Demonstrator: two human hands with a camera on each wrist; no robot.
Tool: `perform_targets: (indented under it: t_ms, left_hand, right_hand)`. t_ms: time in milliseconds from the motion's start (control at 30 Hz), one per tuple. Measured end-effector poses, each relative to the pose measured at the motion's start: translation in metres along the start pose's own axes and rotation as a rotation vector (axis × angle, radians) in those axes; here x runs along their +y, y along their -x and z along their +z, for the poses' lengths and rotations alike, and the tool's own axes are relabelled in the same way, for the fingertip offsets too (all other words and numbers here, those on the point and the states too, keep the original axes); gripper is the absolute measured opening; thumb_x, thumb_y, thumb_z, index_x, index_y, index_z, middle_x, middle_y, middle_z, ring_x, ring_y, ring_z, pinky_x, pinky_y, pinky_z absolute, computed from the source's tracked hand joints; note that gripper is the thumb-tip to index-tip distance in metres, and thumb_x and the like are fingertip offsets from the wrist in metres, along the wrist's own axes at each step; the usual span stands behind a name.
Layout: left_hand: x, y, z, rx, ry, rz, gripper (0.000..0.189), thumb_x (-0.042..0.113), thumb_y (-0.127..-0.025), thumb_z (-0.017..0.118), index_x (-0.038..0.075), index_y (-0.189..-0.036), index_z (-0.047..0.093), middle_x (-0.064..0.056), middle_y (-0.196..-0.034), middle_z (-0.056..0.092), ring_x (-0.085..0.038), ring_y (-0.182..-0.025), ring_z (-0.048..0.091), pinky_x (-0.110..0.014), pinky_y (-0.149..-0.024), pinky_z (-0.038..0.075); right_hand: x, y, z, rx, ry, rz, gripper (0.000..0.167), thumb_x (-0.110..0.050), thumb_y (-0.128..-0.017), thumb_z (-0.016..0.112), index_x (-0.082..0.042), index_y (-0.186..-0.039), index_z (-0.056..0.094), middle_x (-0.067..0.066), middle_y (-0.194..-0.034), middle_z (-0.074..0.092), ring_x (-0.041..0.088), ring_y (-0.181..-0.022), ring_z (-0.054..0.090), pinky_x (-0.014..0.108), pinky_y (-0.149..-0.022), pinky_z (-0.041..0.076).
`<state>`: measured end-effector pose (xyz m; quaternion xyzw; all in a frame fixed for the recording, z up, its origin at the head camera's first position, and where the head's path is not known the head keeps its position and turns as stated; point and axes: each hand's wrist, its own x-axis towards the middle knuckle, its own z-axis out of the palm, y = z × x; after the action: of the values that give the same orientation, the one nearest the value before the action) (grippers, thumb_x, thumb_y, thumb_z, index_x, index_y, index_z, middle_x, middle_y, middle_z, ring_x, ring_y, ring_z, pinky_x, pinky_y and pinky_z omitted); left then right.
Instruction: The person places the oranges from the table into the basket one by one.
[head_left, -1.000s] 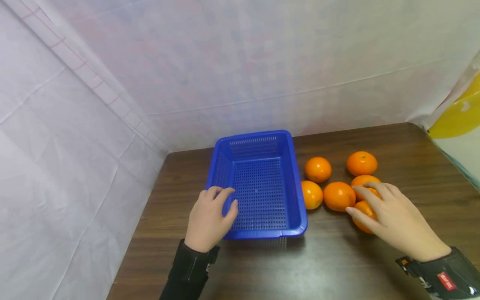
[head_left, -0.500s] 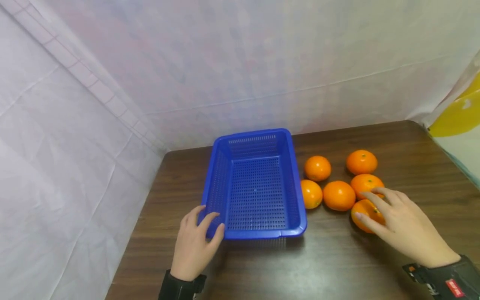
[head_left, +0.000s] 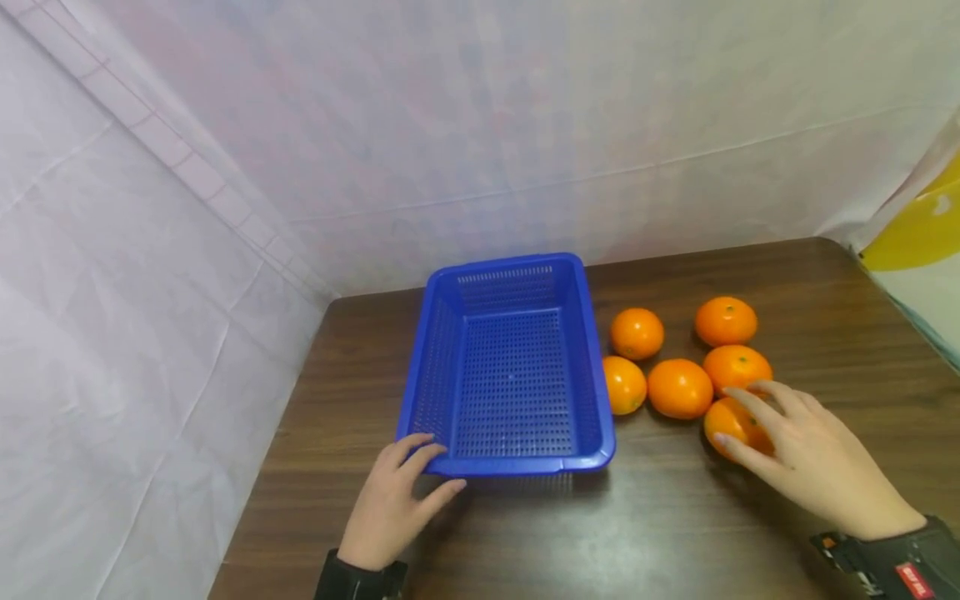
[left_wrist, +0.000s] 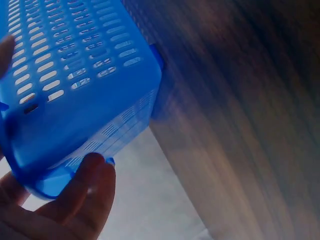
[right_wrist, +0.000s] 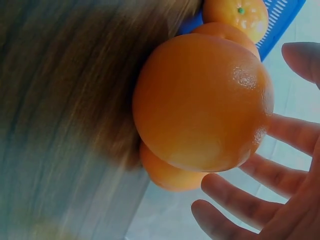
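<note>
A blue plastic basket (head_left: 510,383) with perforated walls and floor stands on the brown table, nothing inside it. At its near left corner my left hand (head_left: 386,504) grips the rim, fingers over the edge and thumb outside. The left wrist view shows that hand around the basket corner (left_wrist: 75,120). Several oranges lie in a cluster right of the basket. Over the nearest orange (head_left: 729,423) my right hand (head_left: 817,467) is spread, partly hiding it. In the right wrist view this orange (right_wrist: 200,105) sits before loosely bent fingers, with the thumb apart from it.
Other oranges include one (head_left: 726,321) at the back and one (head_left: 624,386) against the basket's right side. White cloth (head_left: 525,125) hangs behind and left of the table (head_left: 510,542). Something yellow (head_left: 918,225) is past the right edge.
My left hand has moved from over the basket's left side toward me, onto its near left corner. My right hand has shifted slightly right and nearer, uncovering the orange behind.
</note>
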<state>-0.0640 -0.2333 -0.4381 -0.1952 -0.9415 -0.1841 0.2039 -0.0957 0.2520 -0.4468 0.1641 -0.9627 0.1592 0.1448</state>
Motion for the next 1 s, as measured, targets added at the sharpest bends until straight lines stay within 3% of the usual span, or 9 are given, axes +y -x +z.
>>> perform_targets:
  t_ms: [133, 333, 500, 767, 1000]
  left_hand:
    - [-0.004, -0.002, 0.007, 0.039, 0.040, 0.028, 0.035, 0.018, -0.070, 0.091, 0.012, -0.099, 0.072, -0.004, -0.105, 0.069, -0.018, -0.098, 0.069, -0.037, -0.086, 0.058]
    - [-0.002, -0.005, 0.017, 0.096, 0.048, -0.010, 0.036, 0.000, -0.063, 0.090, 0.013, -0.085, 0.065, 0.004, -0.086, 0.060, -0.009, -0.081, 0.063, -0.030, -0.074, 0.057]
    - [0.001, -0.006, 0.022, 0.115, 0.031, -0.045, 0.037, -0.002, -0.060, 0.090, 0.013, -0.081, 0.063, 0.004, -0.082, 0.058, -0.011, -0.079, 0.059, -0.030, -0.071, 0.056]
    - [0.004, -0.006, 0.022, 0.047, 0.016, -0.158, 0.033, 0.003, -0.066, 0.089, 0.017, -0.081, 0.063, 0.006, -0.084, 0.057, -0.011, -0.082, 0.059, -0.032, -0.072, 0.057]
    - [0.005, -0.005, 0.023, 0.027, 0.012, -0.181, 0.032, 0.004, -0.067, 0.088, 0.017, -0.081, 0.063, 0.006, -0.084, 0.057, -0.011, -0.082, 0.058, -0.034, -0.073, 0.056]
  right_hand:
    - [0.000, 0.001, 0.001, 0.000, 0.008, -0.003, 0.064, -0.048, -0.083, 0.077, -0.006, -0.130, 0.062, 0.026, -0.130, 0.054, 0.050, -0.108, 0.056, 0.066, -0.084, 0.044]
    - [0.002, 0.004, 0.004, -0.007, -0.003, -0.010, 0.063, -0.046, -0.083, 0.079, -0.009, -0.131, 0.061, 0.026, -0.127, 0.057, 0.050, -0.104, 0.059, 0.066, -0.082, 0.045]
    - [0.003, 0.004, 0.006, 0.009, -0.018, -0.026, 0.065, -0.040, -0.080, 0.082, -0.009, -0.133, 0.060, 0.024, -0.125, 0.058, 0.049, -0.105, 0.059, 0.066, -0.080, 0.048]
    - [0.005, 0.005, 0.008, -0.010, -0.062, -0.029, 0.068, -0.033, -0.077, 0.086, -0.006, -0.134, 0.057, 0.024, -0.124, 0.056, 0.047, -0.108, 0.057, 0.065, -0.083, 0.047]
    - [0.007, 0.005, 0.011, -0.030, -0.071, -0.032, 0.073, -0.028, -0.075, 0.087, -0.004, -0.135, 0.055, 0.025, -0.124, 0.054, 0.048, -0.104, 0.059, 0.064, -0.082, 0.047]
